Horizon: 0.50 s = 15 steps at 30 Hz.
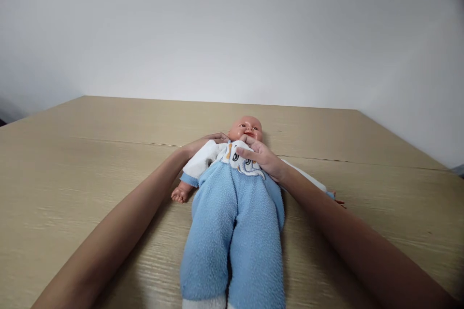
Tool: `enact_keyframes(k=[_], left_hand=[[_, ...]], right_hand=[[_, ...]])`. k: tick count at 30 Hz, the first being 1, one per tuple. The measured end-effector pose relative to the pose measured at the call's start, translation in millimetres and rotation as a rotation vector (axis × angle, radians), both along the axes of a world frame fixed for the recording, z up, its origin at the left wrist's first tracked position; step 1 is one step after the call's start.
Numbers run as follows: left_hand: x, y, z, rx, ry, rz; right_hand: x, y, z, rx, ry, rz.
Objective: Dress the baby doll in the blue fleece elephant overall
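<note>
Head view. A white wall (232, 34) fills the upper half of the frame; a pale wooden table (72, 164) fills the lower half. 1 doll (235, 212) lies on its back at lower centre, head (246, 129) toward the wall, its legs in fleecy blue trousers (232, 241) running down to the bottom edge. 2 bare forearms enter from the lower corners and meet at the doll's chest. The left hand (203, 144), left of centre, lies with its fingers stretched over the doll's shoulder beside the neck; whether it grips cannot be told. The right hand (263, 157), just right of centre, is curled narrow, pinching the white top (203, 157) at the collar under the chin, thumb on the elephant patch (248, 165). The doll's small hand (179, 195) rests on the table beside the left forearm.
</note>
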State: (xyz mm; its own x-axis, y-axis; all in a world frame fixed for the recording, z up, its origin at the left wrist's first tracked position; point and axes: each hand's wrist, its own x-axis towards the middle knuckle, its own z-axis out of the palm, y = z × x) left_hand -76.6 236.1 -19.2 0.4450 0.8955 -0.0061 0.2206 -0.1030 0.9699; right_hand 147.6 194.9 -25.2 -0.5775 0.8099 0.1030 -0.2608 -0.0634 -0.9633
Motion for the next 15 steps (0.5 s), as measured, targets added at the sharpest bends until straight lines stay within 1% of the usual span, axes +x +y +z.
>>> enact_keyframes(k=[2,4,6,8,10,12,15], left_hand=[[-4.1,3.9,5.0,-0.029,0.017,-0.056],[-11.5,3.8,11.3,-0.054,0.079,-0.092],[-21.0,0.0,19.6,-0.074,0.223,-0.099],[-30.3,-6.0,29.0,-0.086,0.409,-0.099],[-38.0,-11.7,36.9,-0.077,0.536,-0.125],[-43.8,-14.9,40.7,-0.043,0.587,-0.189],[-50.1,-14.5,38.5,0.032,0.596,-0.277]], right_hand=[[-0.1,-0.6,0.5,-0.002,-0.011,-0.011],[0.1,-0.8,0.7,-0.002,-0.025,-0.024],[0.2,-1.0,1.4,-0.009,-0.036,-0.042],[-0.3,-2.1,3.7,-0.023,-0.046,-0.068],[-1.5,-4.6,8.2,-0.039,-0.063,-0.101],[-3.1,-7.9,14.4,-0.063,-0.092,-0.134],[-2.0,-10.7,24.1,-0.088,-0.198,-0.179]])
